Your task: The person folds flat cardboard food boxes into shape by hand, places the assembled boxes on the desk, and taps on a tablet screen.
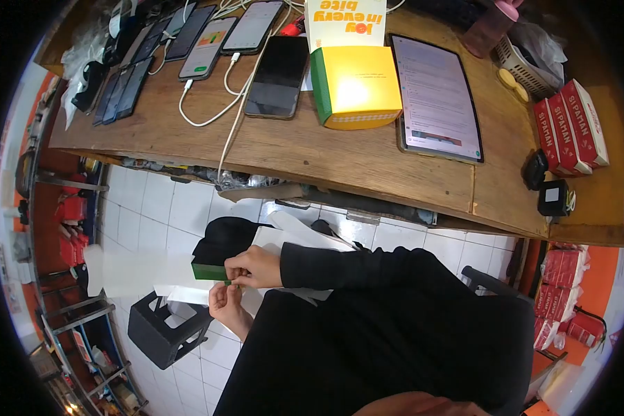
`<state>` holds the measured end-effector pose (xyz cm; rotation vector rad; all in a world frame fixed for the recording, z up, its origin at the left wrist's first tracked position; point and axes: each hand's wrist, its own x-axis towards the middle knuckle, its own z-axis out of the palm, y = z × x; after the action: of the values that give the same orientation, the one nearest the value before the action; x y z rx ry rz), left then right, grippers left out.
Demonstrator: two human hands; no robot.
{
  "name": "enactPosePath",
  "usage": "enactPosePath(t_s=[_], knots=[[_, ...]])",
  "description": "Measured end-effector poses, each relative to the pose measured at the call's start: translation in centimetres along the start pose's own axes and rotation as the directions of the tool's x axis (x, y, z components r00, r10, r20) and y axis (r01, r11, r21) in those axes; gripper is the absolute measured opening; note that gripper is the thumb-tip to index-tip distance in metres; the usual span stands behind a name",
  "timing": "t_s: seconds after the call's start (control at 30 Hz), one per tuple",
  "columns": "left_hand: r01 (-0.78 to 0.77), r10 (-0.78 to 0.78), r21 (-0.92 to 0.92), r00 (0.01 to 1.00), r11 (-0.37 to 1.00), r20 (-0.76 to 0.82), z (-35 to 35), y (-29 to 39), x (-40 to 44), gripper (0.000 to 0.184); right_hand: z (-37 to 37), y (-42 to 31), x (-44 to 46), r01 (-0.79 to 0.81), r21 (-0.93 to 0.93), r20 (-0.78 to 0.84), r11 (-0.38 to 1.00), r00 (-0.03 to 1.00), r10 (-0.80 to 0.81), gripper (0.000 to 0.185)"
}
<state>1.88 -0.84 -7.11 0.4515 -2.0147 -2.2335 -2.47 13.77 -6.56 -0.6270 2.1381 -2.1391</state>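
A piece of card with a green panel is between my hands, above the floor in front of the table. Its pale, overexposed part stretches out to the left. My right hand, at the end of a black sleeve, pinches the right end of the green panel. Just below it, my left hand has its fingers closed at the card's lower edge. The fingertips of both hands nearly meet. White sheets lie partly hidden behind my right forearm.
On the wooden table are a yellow-and-green box, a tablet, a dark phone, and several other phones with white cables. Red-and-white boxes stand at right. A black stool is on the tiled floor, near a metal rack.
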Motion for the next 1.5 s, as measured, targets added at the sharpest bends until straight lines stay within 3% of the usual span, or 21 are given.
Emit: enactPosePath(t_s=[0.1, 0.2, 0.3, 0.5, 0.63, 0.93, 1.03, 1.13, 1.23, 1.27, 1.33, 1.37, 1.4, 1.43, 1.47, 1.5], knots=[[0.075, -0.08, -0.067, 0.994, 0.995, -0.071, 0.7, 0.9, -0.1, 0.007, 0.8, 0.1, 0.1, -0.004, 0.031, -0.081, 0.999, 0.997, 0.006, 0.012], [0.112, -0.116, -0.133, 0.993, 0.985, -0.016, -0.1, -0.2, -0.1, 0.009, 0.8, -0.2, 0.3, -0.04, 0.021, -0.117, 0.999, 0.992, 0.042, 0.013], [0.024, -0.022, 0.026, 0.998, 0.999, -0.063, -0.4, -1.6, 0.0, 0.011, 0.6, -0.3, 0.3, -0.047, -0.017, -0.097, 0.999, 0.994, 0.045, 0.013], [-0.03, 0.03, -0.037, 0.999, 0.999, 0.019, 0.1, -2.3, 0.3, 0.017, 0.1, -0.4, 0.0, -0.033, -0.014, -0.081, 0.999, 0.996, 0.032, 0.013], [0.035, -0.034, -0.1, 0.999, 0.994, 0.016, 0.2, -1.5, 0.2, 0.015, -0.3, 0.3, 0.1, 0.007, -0.035, -0.154, 0.999, 0.988, -0.012, 0.012], [0.002, 0.003, -0.071, 0.998, 0.997, 0.064, 0.2, -0.9, 0.1, 0.014, -0.3, 0.2, -0.1, 0.068, -0.048, 0.022, 0.997, 0.997, -0.067, 0.01], [0.009, -0.004, -0.076, 0.998, 0.997, 0.06, 0.3, -0.7, 0.1, 0.015, -0.2, 1.3, 0.2, 0.102, -0.134, 0.115, 0.986, 0.99, -0.087, 0.009], [0.012, -0.003, -0.148, 0.998, 0.989, 0.06, -0.7, -0.6, 0.3, 0.021, 0.8, 1.1, 0.1, 0.122, -0.038, 0.058, 0.992, 0.991, -0.12, 0.013], [-0.003, 0.01, -0.222, 0.999, 0.975, 0.031, -1.0, 0.5, 0.1, 0.03, 1.6, 0.4, -0.2, 0.262, -0.213, -0.13, 0.941, 0.947, -0.293, 0.017], [-0.018, 0.026, -0.229, 0.999, 0.973, 0.033, -0.6, 1.1, -0.1, 0.034, 2.3, -0.3, 0.0, 0.237, -0.152, -0.21, 0.96, 0.941, -0.266, 0.019], [-0.021, 0.027, -0.217, 0.999, 0.976, 0.028, -0.4, 1.9, -0.8, 0.042, 2.5, -1.3, 0.4, 0.06, 0.1, -0.163, 0.993, 0.986, -0.044, 0.02], [-0.223, 0.219, 0.057, 0.974, 0.973, 0.063, -0.3, 2.4, -1.1, 0.041, 2.5, -1.9, 0.6, -0.034, 0.221, -0.119, 0.975, 0.991, 0.062, 0.021], [-0.414, 0.386, 0.313, 0.91, 0.855, 0.149, -0.1, 3.1, -1.4, 0.041, 2.5, -1.9, 0.9, -0.012, 0.215, -0.135, 0.977, 0.99, 0.042, 0.023], [-0.569, 0.508, 0.523, 0.817, 0.634, 0.274, -0.1, 4.1, -1.6, 0.04, 2.3, -2.4, 1.2, -0.009, 0.255, -0.186, 0.967, 0.981, 0.059, 0.022], [-0.653, 0.559, 0.739, 0.679, 0.166, 0.475, -0.2, 6.1, -1.6, 0.033, 2.0, -3.2, 1.6, -0.004, 0.296, -0.231, 0.955, 0.97, 0.076, 0.021], [-0.614, 0.562, 0.752, 0.719, 0.24, 0.409, -1.1, 5.9, -1.6, 0.031, 1.6, -4.1, 2.1, 0.002, 0.335, -0.274, 0.942, 0.957, 0.096, 0.02]])
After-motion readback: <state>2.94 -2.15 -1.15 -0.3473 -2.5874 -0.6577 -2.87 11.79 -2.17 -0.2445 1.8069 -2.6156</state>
